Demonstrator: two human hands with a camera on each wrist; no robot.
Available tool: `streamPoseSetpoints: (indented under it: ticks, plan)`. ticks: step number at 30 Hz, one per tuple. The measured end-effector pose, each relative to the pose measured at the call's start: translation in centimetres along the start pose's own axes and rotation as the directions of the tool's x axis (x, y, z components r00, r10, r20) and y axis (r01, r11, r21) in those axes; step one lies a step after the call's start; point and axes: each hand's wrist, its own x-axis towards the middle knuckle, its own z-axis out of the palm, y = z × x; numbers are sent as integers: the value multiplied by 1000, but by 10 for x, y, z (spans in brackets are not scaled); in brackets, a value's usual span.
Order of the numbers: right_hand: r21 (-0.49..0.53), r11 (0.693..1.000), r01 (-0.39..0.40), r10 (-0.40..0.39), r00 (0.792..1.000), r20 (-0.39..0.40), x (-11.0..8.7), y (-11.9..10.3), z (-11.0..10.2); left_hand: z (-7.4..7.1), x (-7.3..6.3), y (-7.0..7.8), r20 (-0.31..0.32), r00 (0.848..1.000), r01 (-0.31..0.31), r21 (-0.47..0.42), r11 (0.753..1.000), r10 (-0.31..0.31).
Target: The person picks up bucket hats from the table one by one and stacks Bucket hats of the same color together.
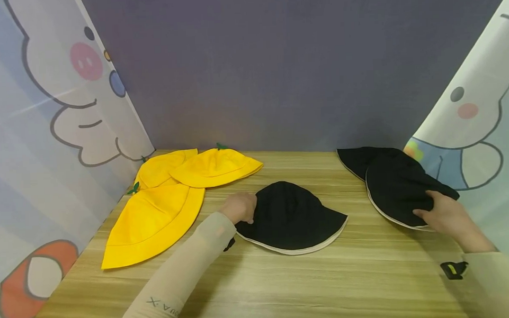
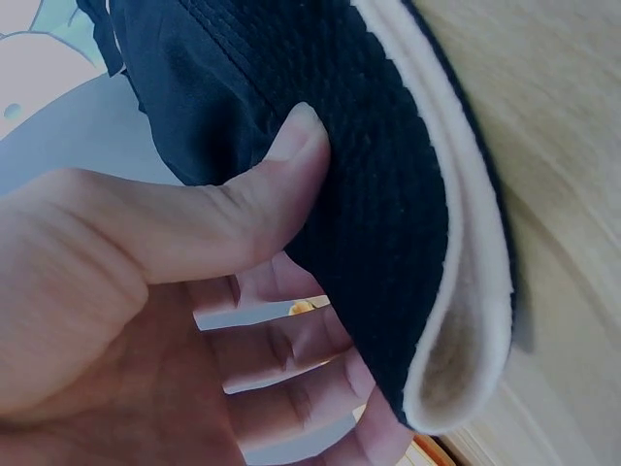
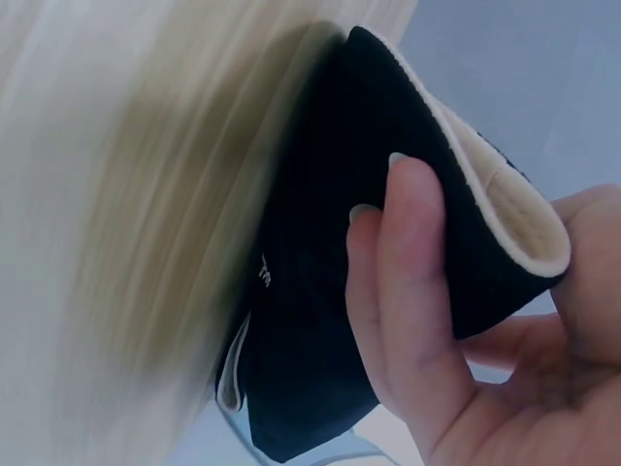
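Note:
A black bucket hat with a cream lining [image 1: 293, 214] lies crown up in the middle of the table. My left hand [image 1: 240, 208] pinches its left brim; in the left wrist view the thumb [image 2: 291, 160] lies over the brim [image 2: 388, 223] and the other fingers are partly hidden behind it. At the right, my right hand [image 1: 448, 216] grips the edge of a second black bucket hat [image 1: 398, 188], which is tilted. The right wrist view has two fingers [image 3: 412, 262] flat along that hat's black cloth [image 3: 306, 330], with its cream lining folded open beside them.
Another black hat [image 1: 351, 160] lies partly under the right one, against the back wall. Three overlapping yellow hats are grouped at the left: a front one [image 1: 155, 225], a back one [image 1: 161, 168] and one further right [image 1: 216, 168]. Printed cloth panels [image 1: 15, 141] border both sides.

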Motion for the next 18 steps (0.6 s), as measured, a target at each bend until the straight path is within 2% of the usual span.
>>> streamPoseSetpoints:
  ticks: [7, 18]
  plan:
    - [-7, 1000, 2, -3, 1000, -14, 0, -13, 4, 0, 1, 1, 13, 1000, 1, -2, 1000, -1]
    - [9, 998, 59, -59, 996, -60, -2, -26, 8, -3, 1, 2, 28, 1000, 12, -7, 1000, -12]
